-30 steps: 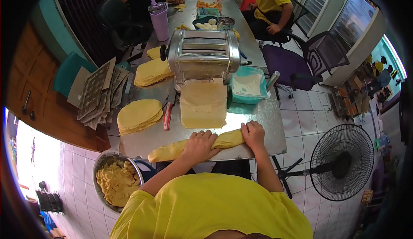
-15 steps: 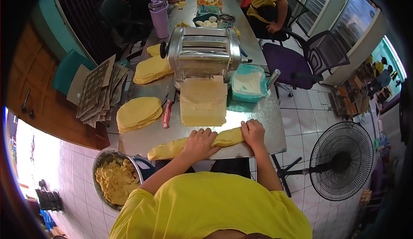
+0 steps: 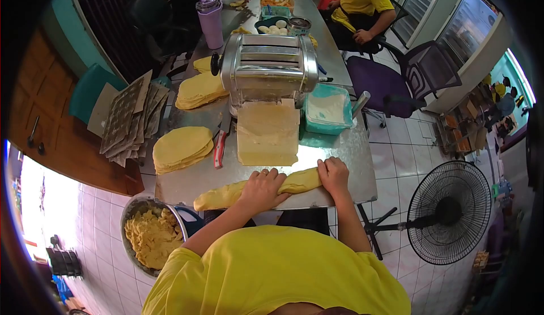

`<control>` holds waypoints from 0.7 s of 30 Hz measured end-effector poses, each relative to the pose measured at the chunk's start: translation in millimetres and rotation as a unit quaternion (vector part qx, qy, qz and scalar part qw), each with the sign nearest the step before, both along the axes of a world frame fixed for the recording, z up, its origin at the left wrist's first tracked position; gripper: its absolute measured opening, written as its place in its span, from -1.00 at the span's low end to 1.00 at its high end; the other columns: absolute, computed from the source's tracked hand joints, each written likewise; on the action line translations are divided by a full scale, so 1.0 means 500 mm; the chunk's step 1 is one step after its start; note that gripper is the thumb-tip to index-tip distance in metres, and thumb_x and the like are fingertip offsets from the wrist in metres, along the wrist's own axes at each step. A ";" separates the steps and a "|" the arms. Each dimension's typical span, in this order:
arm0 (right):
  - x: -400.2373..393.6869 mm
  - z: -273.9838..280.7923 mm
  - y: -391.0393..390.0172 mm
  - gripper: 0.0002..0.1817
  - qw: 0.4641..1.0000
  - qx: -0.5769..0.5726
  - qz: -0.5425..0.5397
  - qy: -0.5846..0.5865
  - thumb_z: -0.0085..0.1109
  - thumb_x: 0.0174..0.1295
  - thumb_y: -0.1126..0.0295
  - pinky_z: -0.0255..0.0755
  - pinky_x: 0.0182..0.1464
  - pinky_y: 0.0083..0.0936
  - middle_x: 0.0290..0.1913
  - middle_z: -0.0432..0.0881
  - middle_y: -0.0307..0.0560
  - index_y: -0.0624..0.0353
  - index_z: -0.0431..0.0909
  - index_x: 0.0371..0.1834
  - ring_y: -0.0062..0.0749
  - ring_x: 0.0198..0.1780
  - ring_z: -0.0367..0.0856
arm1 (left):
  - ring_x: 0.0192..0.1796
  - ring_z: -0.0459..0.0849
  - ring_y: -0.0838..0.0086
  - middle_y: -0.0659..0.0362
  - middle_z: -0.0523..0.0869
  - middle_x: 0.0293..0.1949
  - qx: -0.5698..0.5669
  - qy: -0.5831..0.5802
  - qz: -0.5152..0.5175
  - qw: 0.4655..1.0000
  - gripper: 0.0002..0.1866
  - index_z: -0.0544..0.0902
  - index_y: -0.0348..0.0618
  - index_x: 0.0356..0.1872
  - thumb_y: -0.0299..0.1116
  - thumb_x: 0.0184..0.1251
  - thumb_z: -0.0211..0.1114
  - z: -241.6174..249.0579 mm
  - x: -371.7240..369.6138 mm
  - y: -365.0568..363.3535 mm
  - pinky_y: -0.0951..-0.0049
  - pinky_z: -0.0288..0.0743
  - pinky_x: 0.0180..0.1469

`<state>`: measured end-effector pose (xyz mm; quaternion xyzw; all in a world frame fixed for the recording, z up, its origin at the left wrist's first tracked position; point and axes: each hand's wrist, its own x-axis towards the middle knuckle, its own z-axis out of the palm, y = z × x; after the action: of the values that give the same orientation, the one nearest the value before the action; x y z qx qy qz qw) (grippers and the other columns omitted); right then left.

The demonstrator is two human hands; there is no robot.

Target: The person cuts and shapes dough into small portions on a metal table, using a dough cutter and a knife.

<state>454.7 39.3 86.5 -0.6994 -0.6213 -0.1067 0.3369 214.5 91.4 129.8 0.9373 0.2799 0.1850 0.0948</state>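
A long roll of yellow dough [image 3: 298,182] lies along the near edge of the metal table. My left hand [image 3: 262,190] curls over its middle, fingers on the far side and thumb on the near side. Gripping the roll's right end is my right hand [image 3: 333,174], its fingers bent over the dough. Just beyond stands a silver pasta machine [image 3: 269,68], with a pale sheet-covered ramp [image 3: 268,136] sloping toward me. A knife with a red handle [image 3: 219,149] rests left of the ramp, beside a stack of flat dough rounds [image 3: 182,149].
A bowl of dough [image 3: 152,237] sits low at the left. Right of the machine is a teal tub of white powder [image 3: 328,108]. A lilac tumbler [image 3: 210,23] stands farther back. A black fan [image 3: 449,212] is at the right; a person in yellow [image 3: 360,9] sits beyond.
My hands and the dough roll stay nearly still. At the far left of the table, another person's arm has reached farther over the table; the seated person at right has shifted posture.
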 end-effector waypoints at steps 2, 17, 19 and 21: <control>0.000 -0.001 0.000 -0.70 1.000 0.002 0.001 -0.002 0.18 0.13 0.30 0.37 -0.37 -0.26 -0.59 0.49 -0.09 0.17 0.45 -0.70 -0.16 -0.46 0.50 | -0.24 0.64 0.22 0.10 0.58 -0.29 -0.002 0.001 -0.001 1.000 -0.53 0.58 -0.09 -0.16 0.00 -0.02 0.39 0.000 0.000 0.000 0.24 0.47 -0.20; -0.003 0.005 -0.001 -0.71 1.000 -0.002 -0.003 0.007 0.19 0.12 0.30 0.37 -0.36 -0.27 -0.59 0.49 -0.10 0.17 0.46 -0.70 -0.17 -0.46 0.50 | -0.22 0.64 0.23 0.10 0.58 -0.29 -0.007 0.010 -0.006 1.000 -0.54 0.58 -0.11 -0.18 0.00 0.00 0.38 0.004 0.001 0.000 0.24 0.47 -0.20; -0.006 0.013 -0.002 -0.70 1.000 0.001 0.004 0.012 0.19 0.12 0.31 0.36 -0.36 -0.27 -0.59 0.49 -0.10 0.17 0.45 -0.71 -0.18 -0.46 0.50 | -0.21 0.64 0.24 0.10 0.59 -0.29 -0.002 0.001 -0.006 1.000 -0.54 0.58 -0.11 -0.17 0.01 0.01 0.38 0.004 0.001 0.000 0.25 0.47 -0.20; -0.002 0.009 -0.004 -0.71 1.000 -0.007 0.001 0.009 0.18 0.13 0.31 0.36 -0.36 -0.27 -0.59 0.49 -0.10 0.17 0.45 -0.70 -0.17 -0.46 0.50 | -0.22 0.63 0.24 0.10 0.59 -0.29 0.000 0.002 -0.007 1.000 -0.53 0.58 -0.11 -0.17 0.01 0.01 0.37 0.005 0.002 -0.001 0.25 0.47 -0.20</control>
<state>453.6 37.2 91.2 -0.7021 -0.6195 -0.0963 0.3377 215.4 90.8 132.2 0.9398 0.2730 0.1820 0.0953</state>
